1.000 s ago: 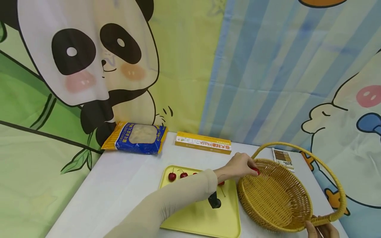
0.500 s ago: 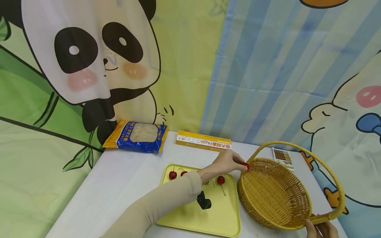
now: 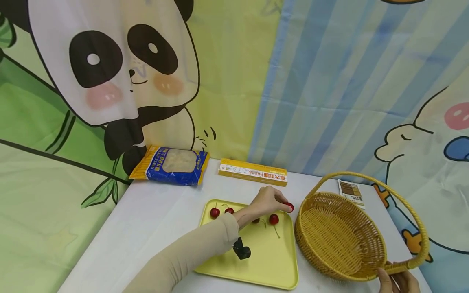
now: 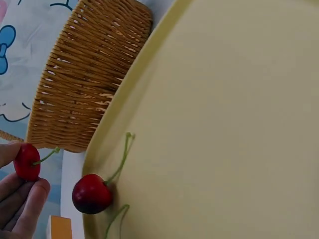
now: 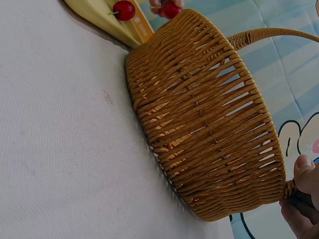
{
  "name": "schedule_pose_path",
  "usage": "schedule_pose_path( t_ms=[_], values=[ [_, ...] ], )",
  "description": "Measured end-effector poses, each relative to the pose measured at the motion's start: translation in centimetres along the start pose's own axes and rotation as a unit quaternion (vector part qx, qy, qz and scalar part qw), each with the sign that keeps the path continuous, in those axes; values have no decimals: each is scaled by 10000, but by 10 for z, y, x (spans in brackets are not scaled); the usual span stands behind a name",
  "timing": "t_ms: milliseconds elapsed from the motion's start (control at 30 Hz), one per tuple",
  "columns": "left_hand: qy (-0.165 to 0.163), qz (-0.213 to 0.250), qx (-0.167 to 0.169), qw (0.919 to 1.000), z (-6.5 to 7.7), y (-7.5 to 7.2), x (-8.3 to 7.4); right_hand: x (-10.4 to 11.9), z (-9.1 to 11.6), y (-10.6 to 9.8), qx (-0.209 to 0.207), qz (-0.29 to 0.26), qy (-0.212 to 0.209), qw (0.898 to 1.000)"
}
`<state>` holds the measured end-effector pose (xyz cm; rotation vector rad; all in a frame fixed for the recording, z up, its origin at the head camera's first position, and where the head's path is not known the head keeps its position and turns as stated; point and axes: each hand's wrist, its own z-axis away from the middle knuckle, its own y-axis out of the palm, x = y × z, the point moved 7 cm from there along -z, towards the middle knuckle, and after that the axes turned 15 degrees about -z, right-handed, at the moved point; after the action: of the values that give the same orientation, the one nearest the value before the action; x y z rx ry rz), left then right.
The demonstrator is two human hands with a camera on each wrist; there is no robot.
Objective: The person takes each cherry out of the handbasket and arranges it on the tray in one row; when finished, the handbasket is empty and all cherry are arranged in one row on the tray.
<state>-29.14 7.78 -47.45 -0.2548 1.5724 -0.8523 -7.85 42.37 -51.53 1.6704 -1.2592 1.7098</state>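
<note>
My left hand (image 3: 269, 200) pinches a red cherry (image 3: 290, 207) between thumb and fingers, above the far right corner of the yellow tray (image 3: 264, 260). In the left wrist view the held cherry (image 4: 27, 163) shows its green stem. Several other cherries lie along the tray's far side, among them a stemmed cherry (image 3: 273, 219) near the corner and a cherry (image 3: 215, 213) at the left; the forearm partly covers that row. My right hand (image 3: 399, 283) grips the wicker basket (image 3: 311, 254) where its handle meets the rim. No fruit shows inside the basket.
A blue and yellow pasta bag (image 3: 177, 166) lies at the back left. Beside it is a yellow pasta box (image 3: 253, 172). A small printed packet (image 3: 351, 193) lies behind the basket. Patterned curtains (image 3: 227, 81) hang behind the white table (image 3: 146, 228).
My left hand has moved left with the cherry, from over the basket's rim to above the tray corner. My right hand stays on the basket. The view has shifted slightly.
</note>
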Motion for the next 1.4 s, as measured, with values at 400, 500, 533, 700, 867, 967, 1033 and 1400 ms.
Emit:
schedule_pose_path(
  t_ms=[400, 500, 533, 700, 867, 967, 1033, 1400],
  values=[
    [312, -546, 244, 9977, 9, 12, 8, 4, 2, 2, 69, 76, 5, 9999],
    [417, -663, 297, 9965, 10, 14, 11, 3, 2, 3, 103, 7, 54, 9999],
    [448, -679, 318, 9962, 10, 15, 12, 3, 3, 4, 116, -3, 94, 9999],
    [501, -770, 407, 9949, 13, 17, 15, 6, 4, 6, 143, -2, 302, 9994],
    [653, -1094, 392, 9911, 13, 18, 12, 12, 6, 5, 93, -18, 257, 9996],
    [656, -1221, 339, 9898, 13, 17, 12, 16, 6, 7, 120, -25, 184, 9998],
    [618, -1239, 290, 9899, 12, 16, 15, 17, 6, 9, 158, -18, 194, 9997],
    [425, -889, -12, 9951, 42, -38, 29, 5, 2, 2, 86, 68, -65, 9999]
  ],
)
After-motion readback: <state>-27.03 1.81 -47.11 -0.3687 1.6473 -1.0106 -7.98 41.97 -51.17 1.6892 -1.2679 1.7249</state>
